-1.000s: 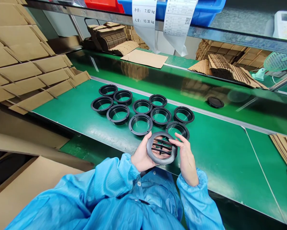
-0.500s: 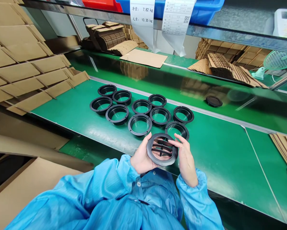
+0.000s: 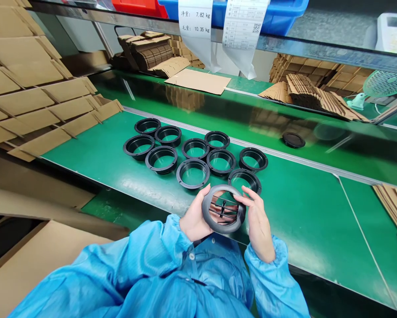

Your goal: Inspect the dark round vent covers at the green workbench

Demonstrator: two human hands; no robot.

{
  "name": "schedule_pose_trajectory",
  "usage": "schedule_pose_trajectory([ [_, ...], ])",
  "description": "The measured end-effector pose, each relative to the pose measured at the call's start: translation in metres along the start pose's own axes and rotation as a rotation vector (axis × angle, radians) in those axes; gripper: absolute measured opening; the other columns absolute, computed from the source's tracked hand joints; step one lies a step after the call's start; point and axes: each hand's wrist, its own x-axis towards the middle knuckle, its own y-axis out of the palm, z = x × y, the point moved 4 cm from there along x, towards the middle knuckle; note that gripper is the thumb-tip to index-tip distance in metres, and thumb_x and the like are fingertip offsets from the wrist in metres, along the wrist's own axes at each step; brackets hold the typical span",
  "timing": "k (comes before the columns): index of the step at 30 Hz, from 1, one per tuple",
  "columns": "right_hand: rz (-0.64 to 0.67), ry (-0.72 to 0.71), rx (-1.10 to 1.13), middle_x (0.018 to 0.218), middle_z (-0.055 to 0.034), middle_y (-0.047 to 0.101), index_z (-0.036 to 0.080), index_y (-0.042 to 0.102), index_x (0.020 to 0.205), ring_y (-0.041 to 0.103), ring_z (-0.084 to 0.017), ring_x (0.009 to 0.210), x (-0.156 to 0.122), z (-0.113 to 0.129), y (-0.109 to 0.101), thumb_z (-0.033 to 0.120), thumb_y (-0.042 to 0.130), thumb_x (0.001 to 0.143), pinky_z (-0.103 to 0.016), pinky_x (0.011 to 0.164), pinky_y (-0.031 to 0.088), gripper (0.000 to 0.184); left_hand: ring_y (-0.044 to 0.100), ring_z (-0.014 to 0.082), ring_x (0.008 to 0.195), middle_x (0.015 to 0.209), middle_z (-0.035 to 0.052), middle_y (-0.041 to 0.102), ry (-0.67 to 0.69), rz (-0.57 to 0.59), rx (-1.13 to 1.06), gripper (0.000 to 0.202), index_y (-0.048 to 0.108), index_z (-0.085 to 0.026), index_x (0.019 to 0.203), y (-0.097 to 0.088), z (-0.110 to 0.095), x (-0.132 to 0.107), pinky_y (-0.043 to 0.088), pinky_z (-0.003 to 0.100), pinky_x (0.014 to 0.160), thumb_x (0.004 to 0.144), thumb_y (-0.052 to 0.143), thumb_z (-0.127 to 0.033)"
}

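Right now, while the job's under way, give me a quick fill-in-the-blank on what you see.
The left hand and right hand, coming out of ____ sleeves, hold a round black plastic louvred grille.
____ round black plastic rings lie on the green belt.
The white paper label hanging in front of the blue plastic crate gives a net weight of ____ kg.

Missing words: blue; ten; 7.82.
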Motion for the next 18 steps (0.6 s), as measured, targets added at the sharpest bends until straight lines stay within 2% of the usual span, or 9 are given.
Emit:
schedule_pose_trajectory([
  [3,0.024,-0.053,-0.045,0.146,-0.0061,0.043,0.029,0.064,0.127,0.038,-0.03,0.136,-0.003,0.003,-0.001,0.045,0.03,0.105,-0.056,0.113,0.033,0.043,0.059,0.0343,0.117,0.117,0.0199,0.066,0.038,-0.044,0.028,0.053,0.059,-0.011,0.127,-0.002,-0.001,0.0,0.036,0.051,0.108,0.097,0.047,-0.054],
  [7,0.061,-0.136,-0.12,0.15,-0.0048,0.039,0.032,0.055,0.138,0.031,-0.031,0.139,-0.004,0.009,-0.001,0.044,0.027,0.105,-0.059,0.113,0.031,0.045,0.062,0.0342,0.112,0.113,0.0181,0.068,0.017,-0.09,0.041,0.051,0.06,-0.014,0.124,-0.003,-0.002,0.0,0.038,0.051,0.106,0.095,0.051,-0.055],
  [12,0.134,-0.317,-0.405,0.158,-0.0069,0.023,0.029,0.044,0.148,0.02,-0.037,0.143,-0.015,0.015,0.008,0.045,0.03,0.105,-0.063,0.112,0.027,0.048,0.062,0.0311,0.112,0.111,0.0157,0.069,-0.009,-0.132,0.001,0.053,0.061,-0.012,0.125,0.003,-0.004,-0.001,0.04,0.045,0.105,0.097,0.046,-0.056],
  [14,0.18,-0.381,-0.497,0.158,-0.0088,0.024,0.027,0.04,0.15,0.019,-0.037,0.143,-0.023,0.015,0.013,0.046,0.035,0.104,-0.061,0.112,0.028,0.05,0.06,0.0293,0.116,0.114,0.0154,0.068,-0.02,-0.141,-0.026,0.056,0.06,-0.009,0.126,0.006,-0.005,-0.002,0.04,0.043,0.107,0.099,0.043,-0.055],
  [18,0.206,-0.362,-0.526,0.159,-0.0117,0.02,0.023,0.037,0.151,0.017,-0.04,0.144,-0.028,0.016,0.016,0.056,0.041,0.1,-0.064,0.113,0.028,0.061,0.06,0.0281,0.117,0.119,0.0153,0.067,-0.069,-0.095,-0.034,0.06,0.057,-0.008,0.131,0.014,-0.001,-0.002,0.041,0.041,0.107,0.099,0.04,-0.056],
])
